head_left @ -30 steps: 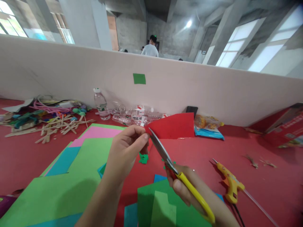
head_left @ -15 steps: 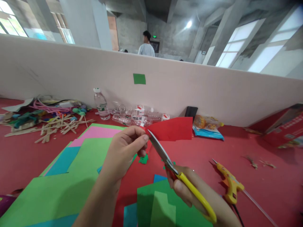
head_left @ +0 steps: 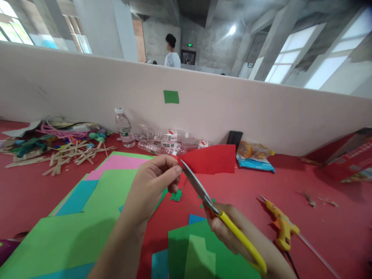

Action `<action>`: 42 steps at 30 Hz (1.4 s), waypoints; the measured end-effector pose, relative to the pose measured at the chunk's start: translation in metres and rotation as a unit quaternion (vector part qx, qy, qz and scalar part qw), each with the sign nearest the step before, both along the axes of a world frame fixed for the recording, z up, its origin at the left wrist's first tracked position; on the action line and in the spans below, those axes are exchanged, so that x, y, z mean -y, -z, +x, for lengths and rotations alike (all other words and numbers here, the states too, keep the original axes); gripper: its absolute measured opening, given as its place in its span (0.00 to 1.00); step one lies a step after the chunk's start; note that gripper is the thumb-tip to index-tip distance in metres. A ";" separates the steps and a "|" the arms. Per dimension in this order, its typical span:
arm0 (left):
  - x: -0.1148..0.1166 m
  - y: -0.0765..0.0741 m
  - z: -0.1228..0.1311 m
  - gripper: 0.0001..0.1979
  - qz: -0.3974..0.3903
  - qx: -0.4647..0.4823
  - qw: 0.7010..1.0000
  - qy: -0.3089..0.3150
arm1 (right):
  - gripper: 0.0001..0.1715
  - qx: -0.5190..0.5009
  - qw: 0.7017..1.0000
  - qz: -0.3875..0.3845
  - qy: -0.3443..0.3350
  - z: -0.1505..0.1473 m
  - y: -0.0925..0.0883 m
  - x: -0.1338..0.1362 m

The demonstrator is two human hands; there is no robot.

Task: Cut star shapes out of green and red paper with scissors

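- The left hand (head_left: 158, 176) is closed in a pinch, thumb against curled forefinger, gripping the left end of a bright red flat paper sheet (head_left: 216, 161)
- The right hand (head_left: 225, 226) is wrapped around the handles of a pair of metal scissors with yellow grips (head_left: 200, 188), its fingers partly hidden behind them
- The 2 blades lie close together and slant up to the left, their tip at the red sheet's edge, just beside the left thumb; whether they bite into the paper I cannot tell
- The red sheet is held up above a red counter (head_left: 252, 193), its wide end reaching right, in front of a flat black object (head_left: 234, 137)
- Below the left fingers lies a small cut green paper scrap (head_left: 176, 195)
- Nearest below the right hand is a dark green paper sheet (head_left: 232, 259), with a smaller light green paper piece (head_left: 200, 257) on top
- Left of the left forearm, large light green paper sheets (head_left: 64, 236) overlap with a pink paper sheet (head_left: 119, 167) and a teal paper sheet (head_left: 77, 198)
- To the right of the right hand lies a yellow plastic glue gun (head_left: 280, 224), apart from it
- Along the white partition (head_left: 261, 108), 1 clear plastic bottle with a white cap (head_left: 124, 130) stands upright, left of clear bottles lying down (head_left: 171, 146)
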State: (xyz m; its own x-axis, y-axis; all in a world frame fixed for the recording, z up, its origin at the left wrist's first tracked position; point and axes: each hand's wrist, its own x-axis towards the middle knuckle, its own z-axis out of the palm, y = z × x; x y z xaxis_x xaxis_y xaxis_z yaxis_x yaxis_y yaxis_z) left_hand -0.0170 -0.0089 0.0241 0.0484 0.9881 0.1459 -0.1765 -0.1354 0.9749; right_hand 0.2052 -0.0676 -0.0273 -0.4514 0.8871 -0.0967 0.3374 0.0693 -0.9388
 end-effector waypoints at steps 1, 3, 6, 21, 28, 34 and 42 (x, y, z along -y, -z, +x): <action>0.000 0.000 0.000 0.05 -0.001 0.001 1.000 0.000 | 0.41 0.003 1.000 -0.001 0.000 0.000 0.000 -0.001; 0.000 0.001 0.000 0.05 -0.001 0.006 1.000 0.001 | 0.42 0.003 1.000 -0.001 0.001 -0.002 0.000 -0.001; 0.001 0.003 0.002 0.05 0.005 0.023 1.000 0.003 | 0.42 -0.020 1.000 -0.013 0.008 -0.006 0.000 -0.001; 0.006 -0.003 0.009 0.04 0.002 0.019 0.999 -0.040 | 0.43 0.020 1.000 0.001 0.010 -0.003 -0.003 -0.002; 0.004 -0.006 0.002 0.05 -0.012 -0.040 0.999 -0.033 | 0.45 0.050 0.999 -0.008 -0.003 0.001 -0.005 -0.005; 0.004 -0.004 -0.001 0.06 -0.014 -0.056 0.998 -0.036 | 0.46 0.063 0.998 -0.010 0.001 -0.004 -0.006 -0.004; 0.004 -0.005 0.001 0.05 -0.021 -0.039 0.998 -0.037 | 0.45 0.039 0.999 -0.012 0.010 -0.006 -0.001 -0.004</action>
